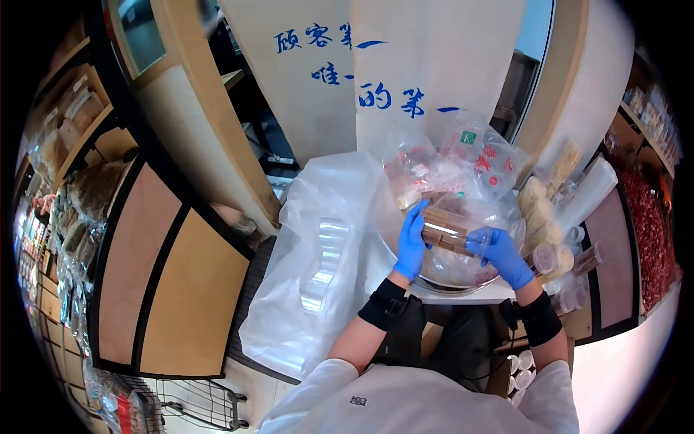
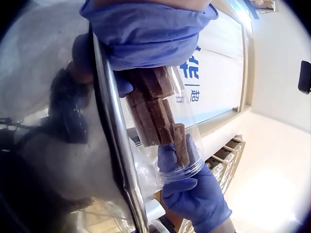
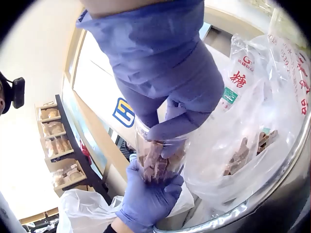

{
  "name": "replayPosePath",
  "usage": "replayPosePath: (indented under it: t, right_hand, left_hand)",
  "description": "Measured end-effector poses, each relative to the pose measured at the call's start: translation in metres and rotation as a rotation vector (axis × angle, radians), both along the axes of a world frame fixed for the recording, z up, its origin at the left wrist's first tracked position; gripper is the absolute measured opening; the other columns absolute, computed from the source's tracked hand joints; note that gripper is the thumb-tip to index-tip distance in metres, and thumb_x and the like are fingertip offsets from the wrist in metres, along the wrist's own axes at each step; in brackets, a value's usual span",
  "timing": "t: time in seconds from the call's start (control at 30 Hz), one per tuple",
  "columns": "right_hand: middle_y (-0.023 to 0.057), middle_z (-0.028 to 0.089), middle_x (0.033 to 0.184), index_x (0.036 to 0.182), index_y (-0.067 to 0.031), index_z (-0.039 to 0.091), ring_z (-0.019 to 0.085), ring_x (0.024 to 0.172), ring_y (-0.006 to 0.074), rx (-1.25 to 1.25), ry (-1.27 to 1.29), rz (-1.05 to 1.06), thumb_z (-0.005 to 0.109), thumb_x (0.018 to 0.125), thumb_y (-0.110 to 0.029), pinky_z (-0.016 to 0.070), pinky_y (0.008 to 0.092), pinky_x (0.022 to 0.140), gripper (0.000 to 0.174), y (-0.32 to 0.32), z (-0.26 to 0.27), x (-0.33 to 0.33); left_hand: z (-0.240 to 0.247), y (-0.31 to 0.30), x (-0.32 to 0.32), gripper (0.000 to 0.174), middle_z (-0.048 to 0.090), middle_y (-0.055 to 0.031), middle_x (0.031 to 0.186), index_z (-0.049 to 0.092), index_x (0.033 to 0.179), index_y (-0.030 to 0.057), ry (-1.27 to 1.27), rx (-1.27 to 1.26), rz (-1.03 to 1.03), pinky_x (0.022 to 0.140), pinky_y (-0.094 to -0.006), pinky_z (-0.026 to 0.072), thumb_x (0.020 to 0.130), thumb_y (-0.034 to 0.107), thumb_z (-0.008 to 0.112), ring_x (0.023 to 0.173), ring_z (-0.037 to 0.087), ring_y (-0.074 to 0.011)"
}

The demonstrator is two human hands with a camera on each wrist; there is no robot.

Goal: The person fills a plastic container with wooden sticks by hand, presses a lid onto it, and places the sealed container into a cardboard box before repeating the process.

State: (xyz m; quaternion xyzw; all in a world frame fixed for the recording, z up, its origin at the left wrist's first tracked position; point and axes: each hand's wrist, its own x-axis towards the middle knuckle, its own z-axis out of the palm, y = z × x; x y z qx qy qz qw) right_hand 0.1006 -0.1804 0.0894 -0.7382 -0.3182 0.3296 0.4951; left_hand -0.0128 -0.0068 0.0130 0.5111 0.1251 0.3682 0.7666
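Note:
A clear plastic jar (image 1: 473, 223) lies tilted above a wide metal basin (image 3: 265, 198), packed with brown bars (image 2: 154, 114). My gloved left hand (image 1: 412, 242) grips the jar round its lower part. At the mouth end is my gloved right hand (image 1: 507, 259), its fingers reaching inside past the rim. In the left wrist view, those fingers lie on both sides of one brown bar (image 2: 181, 145) near the mouth and appear to pinch it. Clear bags with red print (image 1: 491, 163) fill the basin, and more brown pieces (image 3: 238, 160) show through the plastic.
A large translucent bag with a stack of clear containers (image 1: 325, 260) lies left of the basin. On the right stand several jars (image 1: 542, 259) and packs of pale food (image 1: 538, 210). A wire cart (image 1: 199, 405) is at lower left, beside shelves of bagged goods (image 1: 76, 217).

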Motion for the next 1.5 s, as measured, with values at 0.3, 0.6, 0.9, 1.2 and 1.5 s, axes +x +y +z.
replayPosePath:
  t: [0.3, 0.6, 0.9, 1.2, 1.5]
  right_hand:
    - [0.0013, 0.064, 0.087, 0.107, -0.0010, 0.064, 0.056, 0.066, 0.0055, 0.061, 0.285, 0.136, 0.067, 0.083, -0.013, 0.0469, 0.0190, 0.059, 0.028, -0.012, 0.009, 0.008]
    - [-0.0006, 0.059, 0.064, 0.081, -0.0029, 0.067, 0.051, 0.049, 0.0054, 0.057, -0.127, -0.024, 0.075, 0.076, -0.018, 0.0434, 0.0219, 0.046, 0.018, 0.009, -0.010, -0.007]
    - [-0.0034, 0.062, 0.082, 0.107, -0.0079, 0.066, 0.052, 0.068, 0.0041, 0.040, -0.078, 0.070, 0.062, 0.088, -0.020, 0.0468, 0.0215, 0.058, 0.023, -0.011, 0.014, -0.002]
    - [0.0056, 0.067, 0.097, 0.111, -0.0025, 0.063, 0.060, 0.075, 0.0088, 0.344, 0.055, 0.025, 0.053, 0.092, -0.013, 0.0506, 0.0251, 0.067, 0.023, -0.013, 0.002, 0.021]
    - [0.0160, 0.067, 0.089, 0.102, -0.0030, 0.065, 0.064, 0.087, 0.0298, -0.246, -0.841, 0.160, 0.057, 0.081, -0.015, 0.0499, 0.0370, 0.077, 0.025, -0.001, -0.084, 0.065]
  left_hand:
    - [-0.005, 0.004, 0.007, 0.044, 0.056, 0.0009, 0.106, 0.050, 0.130, 0.0158, 0.000, -0.077, -0.031, 0.055, -0.0204, 0.0420, 0.097, 0.041, 0.036, 0.078, 0.053, -0.0059]
    - [-0.003, 0.005, 0.007, 0.044, 0.056, 0.0011, 0.108, 0.050, 0.130, 0.0156, 0.081, -0.033, -0.028, 0.057, -0.0201, 0.0421, 0.097, 0.041, 0.035, 0.081, 0.053, -0.0058]
    - [0.000, 0.003, 0.006, 0.044, 0.057, 0.0012, 0.109, 0.050, 0.131, 0.0153, 0.040, -0.191, -0.043, 0.060, -0.0220, 0.0425, 0.096, 0.038, 0.037, 0.087, 0.054, -0.0096]
    - [0.003, 0.004, 0.005, 0.047, 0.056, 0.0004, 0.113, 0.052, 0.129, 0.0156, -0.036, -0.306, -0.045, 0.066, -0.0256, 0.0438, 0.093, 0.041, 0.039, 0.091, 0.054, -0.0118]
    - [-0.006, 0.013, 0.003, 0.060, 0.055, -0.0060, 0.121, 0.049, 0.131, 0.0140, -0.092, -0.404, -0.137, 0.080, -0.0359, 0.0461, 0.088, 0.053, 0.038, 0.108, 0.052, -0.0209]
